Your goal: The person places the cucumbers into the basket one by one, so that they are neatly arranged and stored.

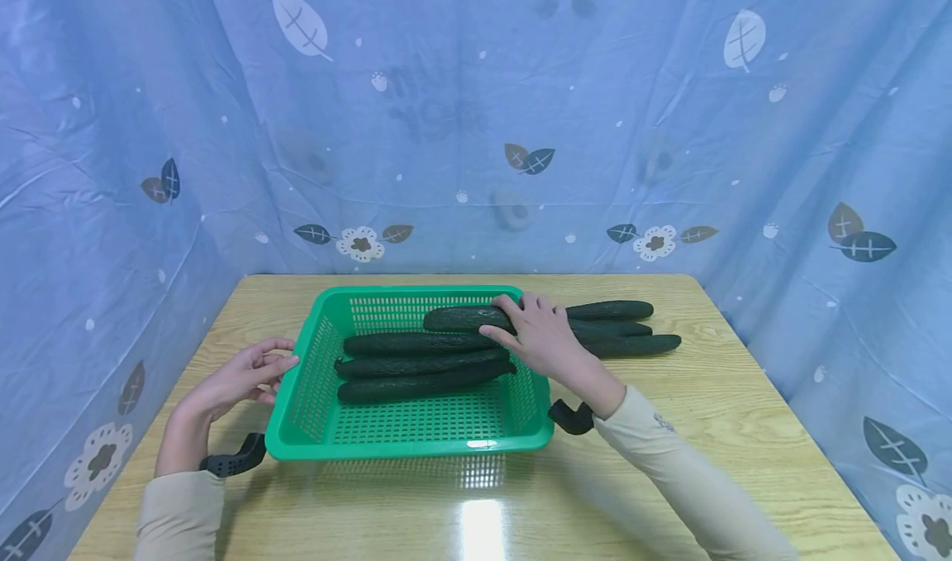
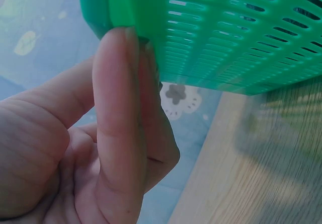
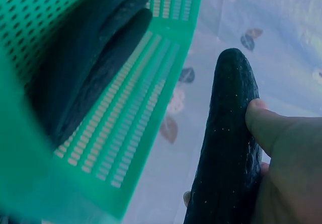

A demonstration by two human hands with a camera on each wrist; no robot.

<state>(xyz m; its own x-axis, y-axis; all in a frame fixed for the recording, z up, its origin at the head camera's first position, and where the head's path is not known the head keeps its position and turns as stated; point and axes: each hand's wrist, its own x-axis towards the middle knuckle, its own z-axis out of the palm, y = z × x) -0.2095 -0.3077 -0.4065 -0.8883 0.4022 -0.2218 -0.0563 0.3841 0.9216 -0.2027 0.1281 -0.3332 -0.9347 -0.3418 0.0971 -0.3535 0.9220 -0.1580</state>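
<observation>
My right hand (image 1: 546,338) grips a dark green cucumber (image 1: 461,319) above the right part of a green plastic basket (image 1: 409,445). Thumb and fingers wrap the cucumber's sides in the right wrist view, where its rounded tip (image 3: 234,63) points away from the hand. Inside the basket lie three more cucumbers (image 1: 409,389), side by side and lengthwise. At the basket's left end, my left hand (image 1: 241,377) pinches the rim between thumb and fingers. The left wrist view has those fingertips (image 2: 118,48) right at the rim, next to the slotted wall.
To the right of the basket, three cucumbers (image 1: 635,345) lie on the wooden table (image 1: 714,429), partly hidden behind my right hand and forearm. A blue patterned curtain (image 1: 461,131) hangs behind the table and along both sides. Black wrist mounts (image 1: 236,458) sit near the basket's front corners.
</observation>
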